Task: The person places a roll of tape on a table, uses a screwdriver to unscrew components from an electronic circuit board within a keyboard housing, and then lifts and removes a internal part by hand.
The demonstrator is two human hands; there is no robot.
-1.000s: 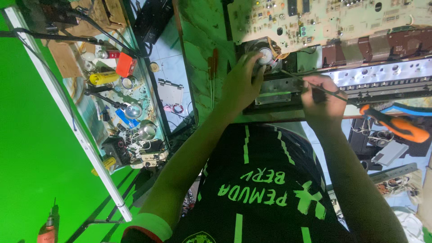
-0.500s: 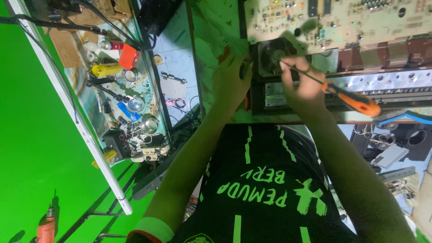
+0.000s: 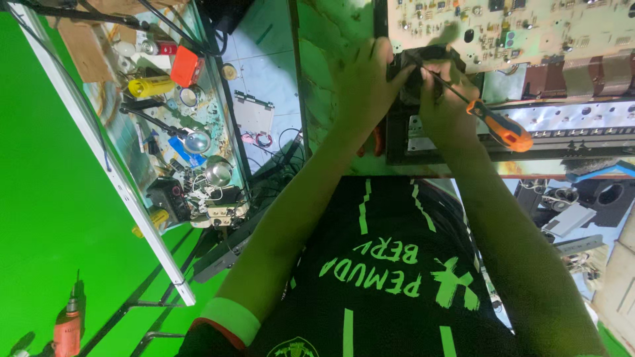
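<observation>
- Leftmost, a green wall fills the frame edge, with an orange power drill (image 3: 67, 325) low in the corner; a long white bar (image 3: 106, 158) runs slantwise down its border.
- Next, a glass shelf (image 3: 228, 119) is crowded from rim to rim: a yellow tool (image 3: 151, 86), an orange box (image 3: 186, 66), a round magnifier (image 3: 197, 141), a small metal bowl (image 3: 218, 173) and tangled wires. Little bare glass is left on it.
- Beside the shelf, pale floor tiles show, with a small white panel (image 3: 254, 112) lying on them and some room around it.
- Then, the left hand (image 3: 362, 86) reaches up with its fingers curled against the left side of a small black part (image 3: 423, 66), bracing it.
- The black part sits at the lower edge of a tan circuit board (image 3: 529, 33), directly between the two hands, and both hands touch it.
- The right hand (image 3: 444, 106) is clenched around the shaft end of an orange-handled screwdriver (image 3: 499, 127); the thin shaft slants up-left into the black part, while the handle juts down-right past the wrist.
- Under the board, a silver perforated metal strip (image 3: 569, 122) and a dark chassis edge run to the right frame border, close below the screwdriver handle.
- Lower right, grey and black equipment (image 3: 575, 211) is piled near the right forearm.
- Both forearms converge from the bottom of the frame over a black shirt with green print (image 3: 390, 277).
</observation>
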